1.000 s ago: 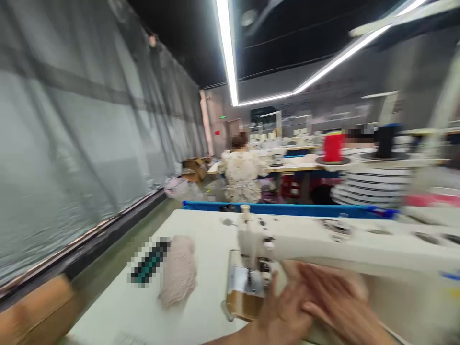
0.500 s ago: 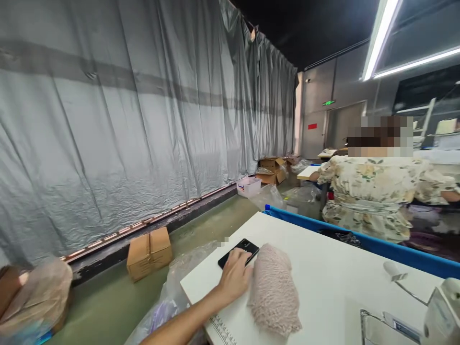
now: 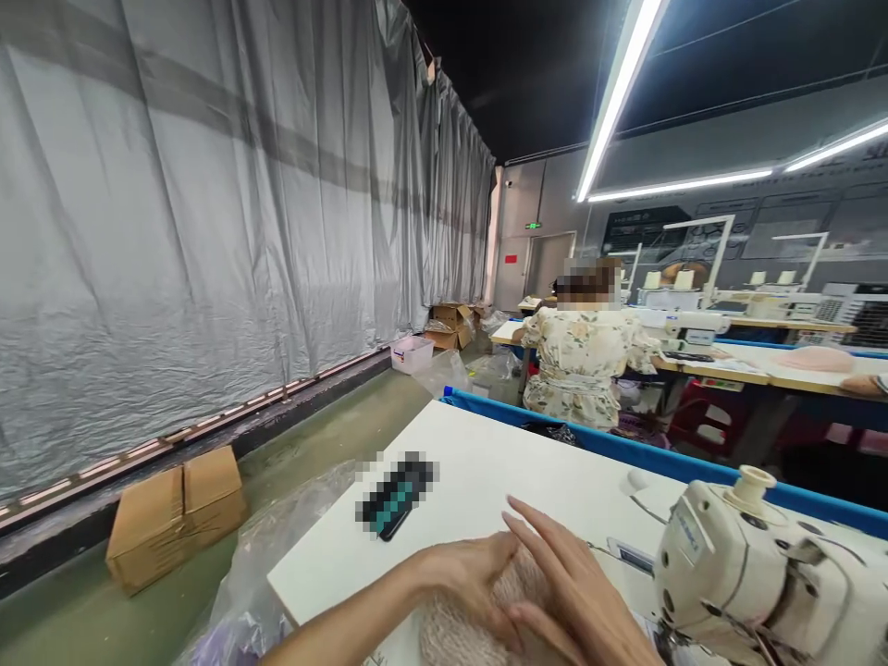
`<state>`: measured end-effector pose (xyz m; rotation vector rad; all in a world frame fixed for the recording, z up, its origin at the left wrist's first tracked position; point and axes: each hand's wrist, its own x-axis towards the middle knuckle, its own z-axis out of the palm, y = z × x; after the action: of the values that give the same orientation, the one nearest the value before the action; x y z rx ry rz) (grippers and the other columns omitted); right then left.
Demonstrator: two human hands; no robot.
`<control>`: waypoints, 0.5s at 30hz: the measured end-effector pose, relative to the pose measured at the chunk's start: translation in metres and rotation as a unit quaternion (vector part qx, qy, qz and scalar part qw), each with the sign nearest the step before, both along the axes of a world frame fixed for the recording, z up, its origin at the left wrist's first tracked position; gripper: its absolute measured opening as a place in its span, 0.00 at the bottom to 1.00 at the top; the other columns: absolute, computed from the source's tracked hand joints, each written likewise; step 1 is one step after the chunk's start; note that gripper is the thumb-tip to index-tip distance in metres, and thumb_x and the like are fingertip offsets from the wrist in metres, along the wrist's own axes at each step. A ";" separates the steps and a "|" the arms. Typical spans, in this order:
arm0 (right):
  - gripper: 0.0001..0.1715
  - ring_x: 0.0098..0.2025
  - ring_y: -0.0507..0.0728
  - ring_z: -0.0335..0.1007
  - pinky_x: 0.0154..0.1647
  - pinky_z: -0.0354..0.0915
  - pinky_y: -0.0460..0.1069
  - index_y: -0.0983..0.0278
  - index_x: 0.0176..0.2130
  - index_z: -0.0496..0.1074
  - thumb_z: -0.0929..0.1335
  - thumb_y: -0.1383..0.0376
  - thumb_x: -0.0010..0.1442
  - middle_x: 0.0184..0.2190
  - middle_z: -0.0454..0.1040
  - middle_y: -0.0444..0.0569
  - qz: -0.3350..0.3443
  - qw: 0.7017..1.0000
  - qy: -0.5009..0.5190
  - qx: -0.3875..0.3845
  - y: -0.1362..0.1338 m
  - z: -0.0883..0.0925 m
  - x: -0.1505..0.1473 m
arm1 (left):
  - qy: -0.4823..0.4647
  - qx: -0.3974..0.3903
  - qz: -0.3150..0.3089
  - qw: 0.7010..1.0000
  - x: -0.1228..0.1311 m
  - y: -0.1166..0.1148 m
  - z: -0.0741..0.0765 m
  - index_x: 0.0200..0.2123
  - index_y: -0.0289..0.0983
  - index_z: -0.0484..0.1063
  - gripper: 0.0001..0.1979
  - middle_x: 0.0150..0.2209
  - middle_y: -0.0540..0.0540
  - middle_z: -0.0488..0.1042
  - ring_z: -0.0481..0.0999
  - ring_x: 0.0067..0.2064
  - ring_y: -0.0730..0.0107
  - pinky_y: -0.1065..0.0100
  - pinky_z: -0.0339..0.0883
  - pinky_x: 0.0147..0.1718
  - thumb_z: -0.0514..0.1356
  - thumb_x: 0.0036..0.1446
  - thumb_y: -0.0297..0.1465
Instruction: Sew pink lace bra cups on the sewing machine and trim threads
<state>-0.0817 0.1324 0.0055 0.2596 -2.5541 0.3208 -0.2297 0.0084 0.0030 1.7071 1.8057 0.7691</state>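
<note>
My left hand [image 3: 473, 581] curls over a fluffy, pale pinkish-beige piece of fabric [image 3: 454, 634] at the front of the white table [image 3: 444, 439]. Its thumb and fingers press into the fabric, and part of the grip is hidden. My right hand [image 3: 573, 587] lies against the same piece from the right, its fingers stretched out and apart. Between the two hands a bit of the fluffy pile shows. A phone [image 3: 399, 523], mostly blurred by pixels, rests on the table to the left, touched by neither hand.
A white sewing machine [image 3: 700, 546] stands close on the right. Blue cloth [image 3: 499, 412] edges the table's far side. Cardboard boxes [image 3: 177, 518] and plastic bags [image 3: 270, 546] lie on the floor at left. A person in a floral top [image 3: 579, 361] sits ahead, facing away.
My left hand has left the phone and moved onto the fluffy fabric. My right hand has come into view beside it. The view has turned right, bringing in more of the sewing machine.
</note>
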 end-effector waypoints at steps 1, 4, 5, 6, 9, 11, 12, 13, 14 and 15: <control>0.38 0.58 0.66 0.60 0.54 0.62 0.60 0.62 0.63 0.52 0.65 0.51 0.60 0.60 0.61 0.59 0.013 1.000 -0.022 0.003 0.002 0.003 -0.005 | 0.002 -0.004 -0.045 0.999 0.005 -0.002 0.003 0.64 0.36 0.44 0.59 0.62 0.38 0.54 0.58 0.60 0.42 0.51 0.57 0.56 0.69 0.31 0.46; 0.46 0.50 0.62 0.70 0.49 0.67 0.55 0.59 0.64 0.50 0.68 0.47 0.55 0.52 0.72 0.55 0.015 0.997 -0.079 -0.018 0.011 -0.006 0.004 | 0.014 -0.069 -0.051 0.996 0.024 -0.009 0.006 0.63 0.34 0.45 0.61 0.61 0.35 0.55 0.58 0.60 0.39 0.49 0.56 0.56 0.70 0.29 0.49; 0.48 0.49 0.62 0.71 0.48 0.67 0.54 0.59 0.64 0.50 0.69 0.46 0.53 0.51 0.72 0.55 0.011 0.995 -0.095 -0.028 0.013 -0.014 0.013 | 0.027 -0.093 -0.027 0.995 0.031 -0.012 0.004 0.64 0.33 0.44 0.63 0.62 0.33 0.54 0.56 0.60 0.37 0.47 0.54 0.56 0.70 0.28 0.50; 0.50 0.50 0.63 0.70 0.47 0.68 0.53 0.60 0.64 0.50 0.70 0.45 0.51 0.52 0.72 0.55 0.006 0.993 -0.108 -0.038 0.014 -0.022 0.025 | 0.042 -0.111 -0.006 0.993 0.037 -0.015 0.001 0.64 0.33 0.42 0.64 0.62 0.32 0.53 0.54 0.61 0.35 0.44 0.51 0.57 0.70 0.27 0.50; 0.51 0.53 0.66 0.66 0.45 0.68 0.53 0.64 0.63 0.53 0.72 0.49 0.48 0.54 0.67 0.60 -0.031 0.988 -0.134 -0.068 0.012 -0.047 0.059 | 0.078 -0.132 0.027 0.988 0.054 -0.023 -0.009 0.65 0.34 0.35 0.66 0.64 0.29 0.47 0.48 0.63 0.35 0.40 0.44 0.58 0.69 0.30 0.51; 0.42 0.45 0.64 0.71 0.37 0.70 0.51 0.66 0.61 0.55 0.69 0.56 0.52 0.47 0.70 0.59 -0.066 0.983 -0.147 -0.085 0.007 -0.060 0.074 | 0.086 -0.140 0.033 0.986 0.063 -0.029 -0.014 0.65 0.34 0.32 0.65 0.64 0.28 0.46 0.47 0.63 0.36 0.39 0.43 0.58 0.68 0.34 0.51; 0.37 0.42 0.62 0.72 0.34 0.70 0.50 0.66 0.60 0.57 0.66 0.60 0.54 0.43 0.72 0.58 -0.083 0.981 -0.151 -0.093 0.005 -0.064 0.078 | 0.089 -0.143 0.039 0.985 0.066 -0.031 -0.016 0.65 0.34 0.30 0.66 0.64 0.28 0.46 0.47 0.63 0.37 0.39 0.44 0.58 0.68 0.34 0.51; 0.33 0.39 0.61 0.72 0.31 0.69 0.49 0.65 0.59 0.58 0.65 0.62 0.54 0.41 0.72 0.56 -0.098 0.979 -0.152 -0.099 0.003 -0.068 0.081 | 0.093 -0.142 0.045 0.984 0.068 -0.034 -0.017 0.65 0.34 0.29 0.66 0.64 0.29 0.47 0.47 0.63 0.37 0.39 0.43 0.58 0.68 0.34 0.51; 0.31 0.39 0.61 0.72 0.30 0.69 0.49 0.63 0.58 0.59 0.63 0.63 0.54 0.40 0.71 0.55 -0.109 0.977 -0.151 -0.104 0.000 -0.070 0.082 | 0.098 -0.139 0.048 0.984 0.068 -0.038 -0.017 0.65 0.35 0.28 0.67 0.64 0.29 0.47 0.47 0.63 0.38 0.40 0.43 0.58 0.68 0.34 0.52; 0.31 0.40 0.61 0.72 0.29 0.68 0.49 0.62 0.57 0.59 0.63 0.63 0.54 0.42 0.71 0.55 -0.120 0.976 -0.147 -0.110 -0.003 -0.072 0.083 | 0.103 -0.135 0.049 0.984 0.068 -0.041 -0.016 0.65 0.35 0.28 0.67 0.64 0.29 0.46 0.47 0.64 0.38 0.40 0.42 0.58 0.68 0.34 0.53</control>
<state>0.0012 0.1296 -0.0664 -0.1934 -2.7698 0.5801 -0.1617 -0.0326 -0.0133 1.5749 2.0404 0.3724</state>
